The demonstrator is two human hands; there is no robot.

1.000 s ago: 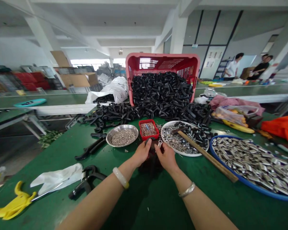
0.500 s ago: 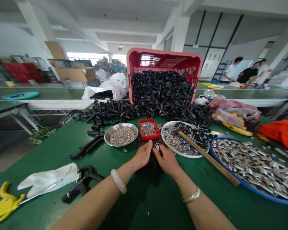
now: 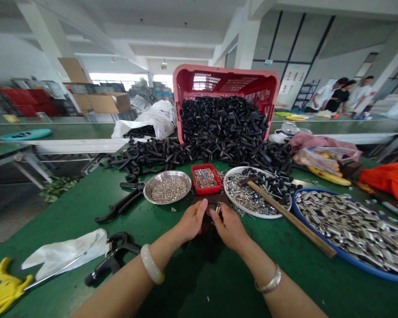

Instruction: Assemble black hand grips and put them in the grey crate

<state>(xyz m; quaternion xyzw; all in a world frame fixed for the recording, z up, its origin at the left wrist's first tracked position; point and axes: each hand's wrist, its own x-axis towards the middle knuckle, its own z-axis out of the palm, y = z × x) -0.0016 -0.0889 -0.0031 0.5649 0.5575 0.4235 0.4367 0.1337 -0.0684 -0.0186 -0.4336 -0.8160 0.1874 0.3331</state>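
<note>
Both hands meet over a dark block at the middle of the green table [image 3: 185, 287]. My left hand [image 3: 191, 219] is closed round a black part [image 3: 210, 206], its thumb pointing up. My right hand [image 3: 230, 224] is closed on the same part from the other side, with a small metal spring [image 3: 218, 207] by its fingers. Just beyond the hands stands a red tray [image 3: 207, 190] of small pins. A metal bowl [image 3: 146, 193] of small bits lies to the left, and a white tray [image 3: 268, 216] of screws and black knobs to the right.
A hammer [image 3: 295, 223] lies across the white tray's rim. Metal sleeves fill a blue tray [image 3: 345, 258]. Behind is a red crate [image 3: 225, 70] spilling black parts. A yellow-handled tool [image 3: 6, 287], white cloth [image 3: 69, 249] and black clamp [image 3: 119, 251] lie left. People stand far right.
The spring has tilted and shifted slightly at the right fingers, and the black part between the hands shows more. The left forearm has moved slightly left. People in the background have changed posture.
</note>
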